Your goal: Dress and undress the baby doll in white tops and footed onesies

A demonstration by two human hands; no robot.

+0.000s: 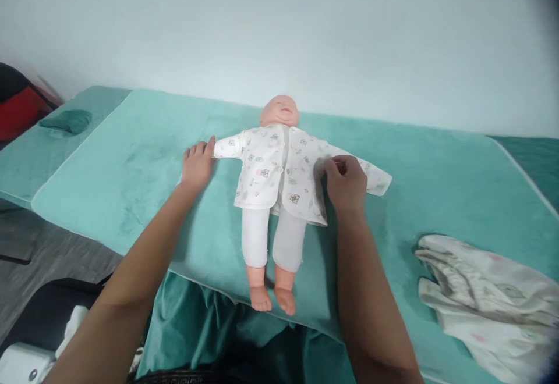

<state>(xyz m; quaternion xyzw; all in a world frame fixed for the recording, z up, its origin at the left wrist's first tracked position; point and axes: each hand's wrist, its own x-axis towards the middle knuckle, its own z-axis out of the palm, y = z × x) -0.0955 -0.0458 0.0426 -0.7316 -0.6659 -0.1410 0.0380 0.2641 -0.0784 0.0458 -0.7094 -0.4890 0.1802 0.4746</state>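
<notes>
A baby doll [279, 110] lies on its back with its head toward the wall, wearing a white printed baby jacket [262, 169] and white trousers [254, 235]. Its feet are bare. My left hand [198, 164] is closed around the cuff end of the jacket sleeve on the left; the doll's hand there is hidden. On the other side, my right hand [347, 183] pinches the jacket near the underarm, where the sleeve starts. That sleeve stretches out past my hand, with no doll hand showing at its cuff. The jacket fronts meet near a small fastener at mid-chest.
The doll lies on a bed with a green cover [152, 134] against a white wall [279, 29]. A crumpled printed cloth garment [489, 297] lies at the right. At lower left are a black chair or bag [48, 308] and a white device [24, 363]. A red and black bag [20, 110] stands at far left.
</notes>
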